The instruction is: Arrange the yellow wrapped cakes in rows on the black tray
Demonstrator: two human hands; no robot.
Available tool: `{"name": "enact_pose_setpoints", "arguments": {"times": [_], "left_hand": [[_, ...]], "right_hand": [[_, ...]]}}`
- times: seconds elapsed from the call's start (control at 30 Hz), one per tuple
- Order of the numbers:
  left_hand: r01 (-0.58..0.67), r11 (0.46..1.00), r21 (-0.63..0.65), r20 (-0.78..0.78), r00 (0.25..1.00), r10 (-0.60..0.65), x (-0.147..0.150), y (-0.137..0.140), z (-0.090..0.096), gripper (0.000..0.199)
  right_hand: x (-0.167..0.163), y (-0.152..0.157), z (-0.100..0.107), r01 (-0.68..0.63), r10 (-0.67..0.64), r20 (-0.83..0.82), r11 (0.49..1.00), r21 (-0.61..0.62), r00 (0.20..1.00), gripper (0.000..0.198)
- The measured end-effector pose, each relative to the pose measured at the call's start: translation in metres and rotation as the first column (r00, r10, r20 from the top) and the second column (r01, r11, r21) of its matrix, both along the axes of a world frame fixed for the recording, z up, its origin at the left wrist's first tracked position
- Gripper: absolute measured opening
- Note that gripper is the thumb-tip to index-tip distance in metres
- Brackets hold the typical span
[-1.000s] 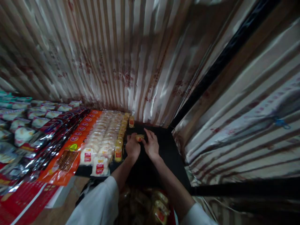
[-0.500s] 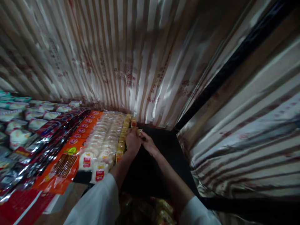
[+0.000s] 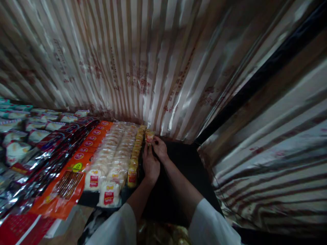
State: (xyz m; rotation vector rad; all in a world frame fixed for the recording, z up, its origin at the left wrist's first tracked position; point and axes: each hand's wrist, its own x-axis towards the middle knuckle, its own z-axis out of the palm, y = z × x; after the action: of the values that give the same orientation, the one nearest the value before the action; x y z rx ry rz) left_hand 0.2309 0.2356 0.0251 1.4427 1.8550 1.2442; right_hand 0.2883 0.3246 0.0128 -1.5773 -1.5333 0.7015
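Note:
A small yellow wrapped snack packet (image 3: 149, 136) stands against the far end of the counter, to the right of a row of yellow packets (image 3: 132, 175). My right hand (image 3: 160, 149) has its fingertips closed on the packet's right side. From below, my left hand (image 3: 151, 166) reaches up to the same packet, its fingers on the near side and its thumb hidden. Left of the yellow row lie two rows of white wrapped snack packets (image 3: 108, 195) with red labels.
Orange snack bags (image 3: 83, 149) and dark shiny bags (image 3: 51, 170) overlap further left, beside white cup-shaped packs (image 3: 16, 153). Striped sheeting (image 3: 138, 68) hangs behind the black counter (image 3: 178, 177). A dark pole (image 3: 242, 88) slants at the right. More yellow packets (image 3: 178, 234) lie below the counter's near edge.
My left hand has drawn slightly back and right, uncovering the front of the yellow row. My right hand has moved up to the far packet. The camera view has shifted a little.

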Motion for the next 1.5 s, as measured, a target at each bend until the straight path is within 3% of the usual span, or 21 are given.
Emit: {"name": "enact_pose_setpoints", "arguments": {"times": [0.27, 0.5, 0.7, 0.9, 1.17, 1.33, 1.5], "left_hand": [[0.025, 0.999, 0.023, 0.065, 0.998, -0.027, -0.002, 0.008, -0.018, 0.052], [0.062, 0.997, 0.053, 0.075, 0.995, -0.066, -0.005, 0.01, -0.024, 0.057], [0.036, 0.996, 0.076, 0.102, 0.994, -0.043, -0.004, 0.015, -0.031, 0.06], [0.057, 0.996, 0.071, 0.1, 0.993, -0.064, -0.003, 0.017, -0.034, 0.058], [0.037, 0.998, 0.056, 0.081, 0.996, -0.042, -0.004, 0.02, -0.035, 0.056], [0.103, 0.994, 0.022, 0.004, 0.995, -0.103, -0.009, 0.011, -0.027, 0.052], [0.082, 0.996, -0.025, -0.102, 0.991, -0.084, -0.01, -0.022, -0.025, 0.045]], "right_hand": [[-0.014, 0.002, -0.002, -0.006, 0.003, 0.119, 1.0, 0.022, 0.993, 0.026], [-0.015, 0.004, -0.012, 0.004, -0.024, 0.196, 0.995, 0.102, 0.98, 0.04], [-0.015, 0.004, -0.019, -0.009, 0.004, 0.048, 0.993, 0.118, 0.999, 0.04], [-0.015, 0.004, -0.021, -0.045, 0.044, -0.163, 0.999, 0.001, 0.986, 0.037], [-0.015, 0.004, -0.027, -0.04, 0.045, -0.153, 0.999, 0.035, 0.987, 0.035], [-0.008, -0.012, -0.021, 0.061, -0.056, -0.085, 0.996, 0.062, 0.995, 0.038], [0.009, -0.055, -0.011, 0.105, -0.1, -0.092, 0.994, 0.042, 0.991, 0.03]]}}
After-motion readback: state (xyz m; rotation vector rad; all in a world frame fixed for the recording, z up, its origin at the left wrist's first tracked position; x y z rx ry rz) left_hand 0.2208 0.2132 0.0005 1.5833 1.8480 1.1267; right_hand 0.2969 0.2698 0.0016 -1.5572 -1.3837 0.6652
